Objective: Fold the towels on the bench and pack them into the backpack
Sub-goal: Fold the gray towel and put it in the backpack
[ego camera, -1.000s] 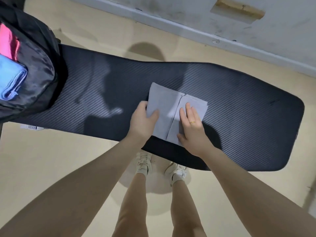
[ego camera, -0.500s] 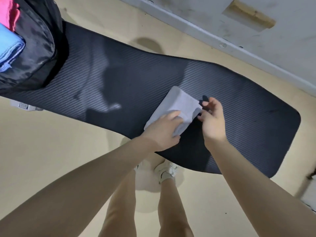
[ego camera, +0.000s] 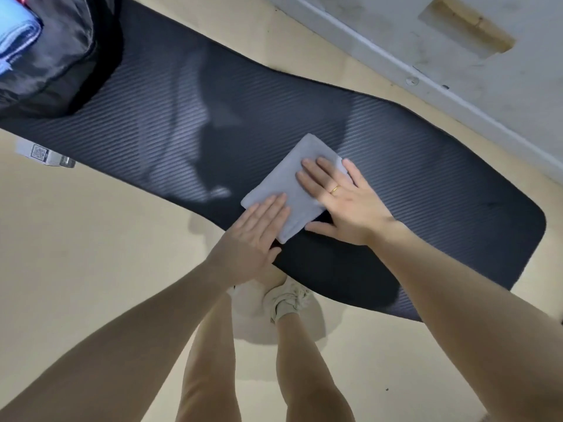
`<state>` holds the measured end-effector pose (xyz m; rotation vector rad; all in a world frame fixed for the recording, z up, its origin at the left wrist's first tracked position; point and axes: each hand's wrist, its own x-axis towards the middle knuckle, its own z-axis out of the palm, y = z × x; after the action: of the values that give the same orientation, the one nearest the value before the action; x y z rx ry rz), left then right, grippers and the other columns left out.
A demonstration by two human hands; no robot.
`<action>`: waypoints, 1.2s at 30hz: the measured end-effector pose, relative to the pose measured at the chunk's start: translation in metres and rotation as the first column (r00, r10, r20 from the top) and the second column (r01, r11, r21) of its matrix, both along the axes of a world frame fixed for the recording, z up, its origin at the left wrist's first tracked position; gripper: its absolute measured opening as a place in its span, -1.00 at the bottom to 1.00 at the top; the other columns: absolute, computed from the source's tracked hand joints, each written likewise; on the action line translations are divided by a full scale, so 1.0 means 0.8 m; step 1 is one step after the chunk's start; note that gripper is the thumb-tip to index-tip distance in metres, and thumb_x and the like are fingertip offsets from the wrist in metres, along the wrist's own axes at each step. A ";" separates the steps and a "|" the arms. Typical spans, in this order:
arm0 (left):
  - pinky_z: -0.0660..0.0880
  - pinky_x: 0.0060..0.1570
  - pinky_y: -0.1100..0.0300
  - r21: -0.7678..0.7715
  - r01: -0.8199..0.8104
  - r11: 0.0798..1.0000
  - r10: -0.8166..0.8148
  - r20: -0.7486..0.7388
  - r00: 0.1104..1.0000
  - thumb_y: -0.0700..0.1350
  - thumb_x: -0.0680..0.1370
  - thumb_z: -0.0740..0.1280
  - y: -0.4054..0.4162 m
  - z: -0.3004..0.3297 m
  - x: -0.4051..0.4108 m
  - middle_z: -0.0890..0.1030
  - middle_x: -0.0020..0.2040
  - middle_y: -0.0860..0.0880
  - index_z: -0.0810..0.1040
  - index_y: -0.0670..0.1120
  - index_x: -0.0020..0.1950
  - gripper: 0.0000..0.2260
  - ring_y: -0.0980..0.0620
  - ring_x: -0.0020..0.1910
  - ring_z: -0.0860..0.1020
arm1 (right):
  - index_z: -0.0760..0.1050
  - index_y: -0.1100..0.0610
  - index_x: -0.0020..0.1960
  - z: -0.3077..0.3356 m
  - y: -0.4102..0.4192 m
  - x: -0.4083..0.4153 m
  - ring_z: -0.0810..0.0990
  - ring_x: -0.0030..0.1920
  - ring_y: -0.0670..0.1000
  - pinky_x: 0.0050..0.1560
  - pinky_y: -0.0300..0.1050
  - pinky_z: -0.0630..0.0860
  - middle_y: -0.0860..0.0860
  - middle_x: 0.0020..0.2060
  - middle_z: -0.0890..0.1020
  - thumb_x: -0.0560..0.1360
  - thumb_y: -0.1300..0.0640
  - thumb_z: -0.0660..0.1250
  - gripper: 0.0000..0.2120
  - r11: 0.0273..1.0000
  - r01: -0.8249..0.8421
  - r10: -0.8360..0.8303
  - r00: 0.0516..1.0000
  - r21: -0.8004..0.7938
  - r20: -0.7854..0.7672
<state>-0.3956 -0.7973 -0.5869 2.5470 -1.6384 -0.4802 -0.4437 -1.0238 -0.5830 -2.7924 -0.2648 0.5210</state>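
Observation:
A small grey towel (ego camera: 286, 181), folded into a narrow rectangle, lies on the black ribbed bench (ego camera: 411, 178) near its front edge. My left hand (ego camera: 256, 236) rests flat on the towel's near-left end, fingers together. My right hand (ego camera: 341, 196), with a gold ring, lies flat across the towel's right side, fingers spread. Neither hand grips the cloth. The black backpack (ego camera: 58, 56) stands open at the bench's far left end, with a folded light blue towel (ego camera: 15, 41) showing inside it.
A pale wall and white skirting (ego camera: 396, 65) run along behind the bench. The beige floor surrounds it, and my legs and a white shoe (ego camera: 286, 300) stand at its front edge. A small white labelled part (ego camera: 39, 152) sticks out under the bench at left.
The towel was folded over once more into a narrower shape. My right hand let go of its edge and came down flat on top; my left hand flattened on the near end.

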 end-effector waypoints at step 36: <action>0.36 -0.22 0.45 -0.120 -0.941 0.316 0.584 -0.757 0.293 0.04 0.55 0.19 0.170 0.255 0.223 0.51 -0.22 0.14 0.46 0.00 -0.02 -0.86 0.35 -0.27 0.45 | 0.34 0.06 0.03 0.255 0.240 0.234 0.45 -0.24 0.00 -0.21 -0.04 0.37 -0.12 -0.28 0.48 0.45 -0.12 0.32 -0.68 0.870 0.245 -0.152 0.959 0.427 -0.240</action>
<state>-0.2173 -0.6616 -0.3827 2.0081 -0.0299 -0.4816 -0.2566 -0.8318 -0.3789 -2.2595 -0.0409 0.5951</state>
